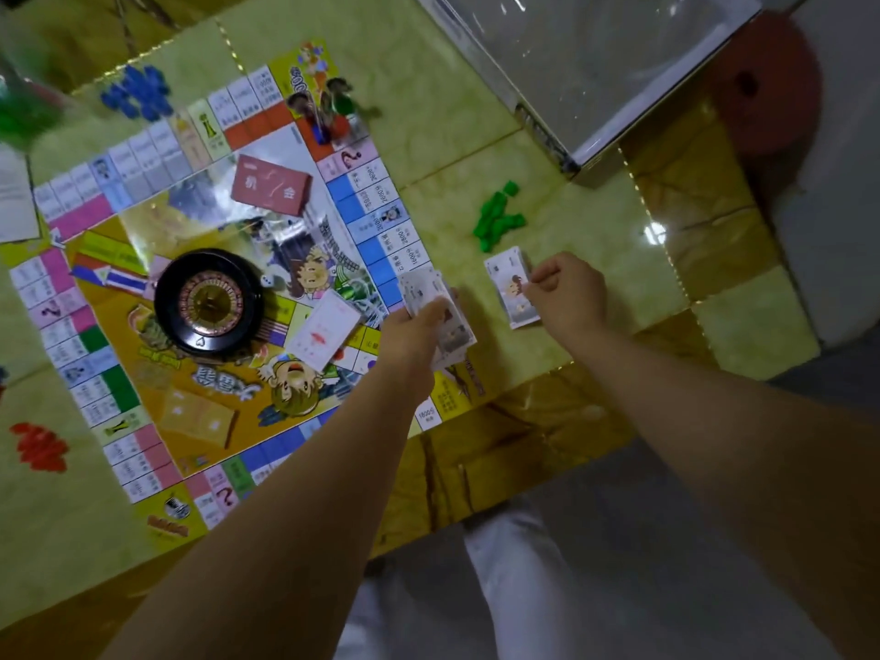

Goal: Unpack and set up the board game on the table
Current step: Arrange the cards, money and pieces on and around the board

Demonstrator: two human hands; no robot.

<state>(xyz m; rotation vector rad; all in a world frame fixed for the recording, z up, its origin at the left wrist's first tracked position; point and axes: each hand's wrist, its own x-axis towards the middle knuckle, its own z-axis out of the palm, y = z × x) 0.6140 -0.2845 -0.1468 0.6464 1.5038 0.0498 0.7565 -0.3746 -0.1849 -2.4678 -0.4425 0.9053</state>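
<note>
The colourful game board (143,373) lies flat on the green table (476,111). On it stand a black roulette wheel (208,301), a red card deck (271,184), a white card deck (325,330) and player pawns (328,111). My left hand (414,335) grips a stack of play money (440,302) at the board's right edge. My right hand (566,290) pinches the top note of a small money pile (509,288) lying on the table beside the board.
Green house pieces (497,214) sit right of the board, blue pieces (135,92) at the far left corner, red pieces (40,447) at the near left. A clear-lidded box (595,64) stands at the far right. A white paper (14,197) lies at left.
</note>
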